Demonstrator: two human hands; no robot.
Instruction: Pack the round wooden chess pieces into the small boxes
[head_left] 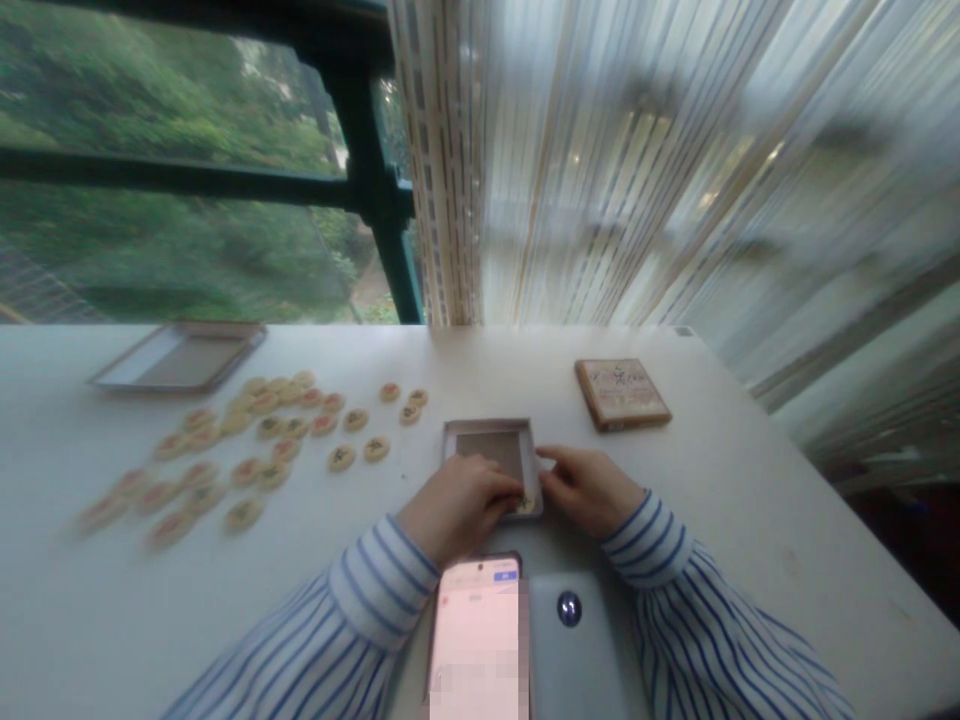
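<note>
A small shallow square box (487, 447) sits on the white table (720, 470) in front of me. My left hand (459, 503) rests over its near edge, fingers curled down onto a round wooden game piece (525, 503) in the box's near right corner. My right hand (585, 488) presses against the box's right side with its fingers bent. Several round wooden game pieces (255, 445) with red or dark markings lie scattered on the table to the left.
A square lid or tray (180, 357) lies at the far left. A flat printed box (621, 393) lies at the far right. A phone (476, 640) and a grey device (577, 640) lie close below my wrists. A window and striped curtain stand behind the table.
</note>
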